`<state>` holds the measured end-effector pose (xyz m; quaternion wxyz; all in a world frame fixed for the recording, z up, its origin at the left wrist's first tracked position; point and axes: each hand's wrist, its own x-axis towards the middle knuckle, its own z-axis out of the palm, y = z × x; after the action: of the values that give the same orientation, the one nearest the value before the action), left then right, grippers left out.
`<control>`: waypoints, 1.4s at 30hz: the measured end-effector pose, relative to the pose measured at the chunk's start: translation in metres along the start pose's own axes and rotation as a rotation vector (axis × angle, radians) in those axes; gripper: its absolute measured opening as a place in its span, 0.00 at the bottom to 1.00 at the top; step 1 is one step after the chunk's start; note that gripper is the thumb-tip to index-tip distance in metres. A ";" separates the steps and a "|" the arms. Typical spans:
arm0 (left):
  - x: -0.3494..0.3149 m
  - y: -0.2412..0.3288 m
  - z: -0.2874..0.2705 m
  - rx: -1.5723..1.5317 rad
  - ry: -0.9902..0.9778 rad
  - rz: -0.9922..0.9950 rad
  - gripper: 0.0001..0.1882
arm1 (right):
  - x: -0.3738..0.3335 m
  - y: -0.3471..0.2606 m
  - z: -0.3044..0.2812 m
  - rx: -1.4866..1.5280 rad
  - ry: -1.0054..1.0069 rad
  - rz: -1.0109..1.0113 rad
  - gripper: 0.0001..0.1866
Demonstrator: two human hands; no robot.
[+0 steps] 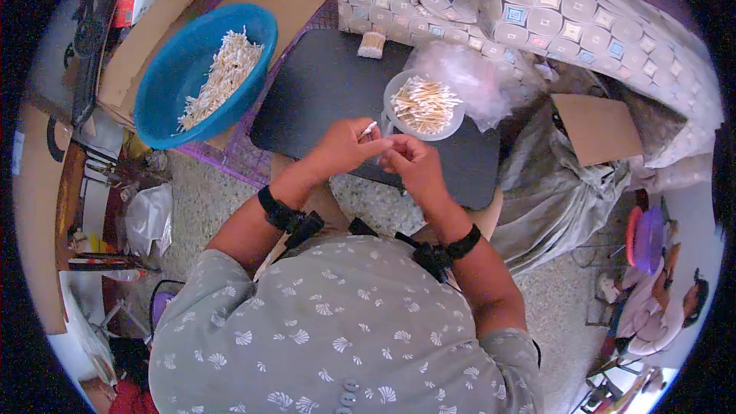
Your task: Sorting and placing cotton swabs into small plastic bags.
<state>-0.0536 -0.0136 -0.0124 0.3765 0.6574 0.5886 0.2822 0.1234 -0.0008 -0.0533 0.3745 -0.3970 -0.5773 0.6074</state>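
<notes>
Both my hands meet over the near edge of a dark low table (299, 100). My left hand (341, 149) is closed around a few cotton swabs, whose white tips (369, 129) stick out by the thumb. Fingertips of my right hand (418, 165) are pinched together close against the left fingers; what they hold, if anything, is too small to make out. Just beyond the hands stands a translucent round tub (458, 124) heaped with wooden-stick cotton swabs (425, 103). A tied-looking bundle of swabs (372, 45) sits at the table's far edge.
A large blue basin (157, 96) with many loose white swabs rests on cardboard at the left. Clear plastic bags (468, 80) lie beside the tub. A patterned sofa (552, 8) borders the far side. Grey cloth (548, 184) and a cardboard piece (598, 129) are at right; another person (663, 310) sits farther right.
</notes>
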 end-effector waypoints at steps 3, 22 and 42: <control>0.002 -0.002 0.003 0.107 0.022 0.078 0.14 | 0.001 0.003 0.000 -0.066 0.055 -0.108 0.08; 0.001 -0.006 -0.001 -0.098 0.077 0.055 0.10 | 0.004 -0.008 -0.012 -0.098 0.120 -0.061 0.06; -0.006 -0.008 0.008 0.011 0.133 0.194 0.10 | 0.009 -0.016 -0.010 -0.619 0.302 -0.317 0.05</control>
<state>-0.0525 -0.0209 -0.0236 0.3039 0.6933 0.5473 0.3570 0.1293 0.0123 -0.0382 0.4070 -0.4822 -0.7259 0.2735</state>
